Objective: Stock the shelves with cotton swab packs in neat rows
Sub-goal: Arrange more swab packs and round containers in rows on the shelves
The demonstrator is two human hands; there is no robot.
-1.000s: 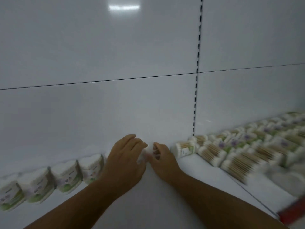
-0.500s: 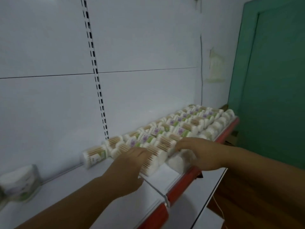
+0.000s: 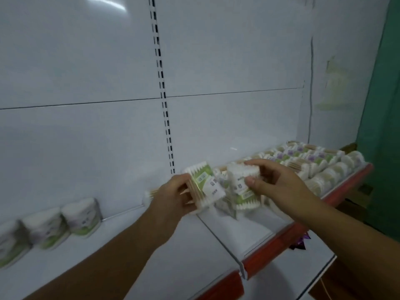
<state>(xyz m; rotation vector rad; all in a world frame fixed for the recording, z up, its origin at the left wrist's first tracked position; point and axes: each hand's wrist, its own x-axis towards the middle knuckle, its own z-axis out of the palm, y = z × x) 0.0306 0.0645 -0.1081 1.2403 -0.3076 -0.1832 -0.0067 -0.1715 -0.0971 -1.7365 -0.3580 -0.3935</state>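
Note:
My left hand [image 3: 173, 198] grips a green-labelled cotton swab pack [image 3: 203, 185], lifted just above the white shelf [image 3: 194, 252] near the joint between two shelf sections. Beside it my right hand [image 3: 279, 182] holds a second swab pack [image 3: 242, 180], thumb on its front and fingers over its top. Behind and to the right, rows of swab packs [image 3: 311, 161] lie packed on the right shelf section. One pack [image 3: 149, 194] lies against the back wall, partly hidden behind my left hand.
Three round white tubs with green labels [image 3: 45, 228] stand in a row at the back left of the shelf. A red price strip [image 3: 281, 239] runs along the shelf front. A green door [image 3: 383, 126] stands at the right. A lower shelf [image 3: 298, 276] juts out below.
The view swung right from the tubs to the swab rows. Both hands left the shelf's left part, reached the packs, and each now holds one pack raised off the pile.

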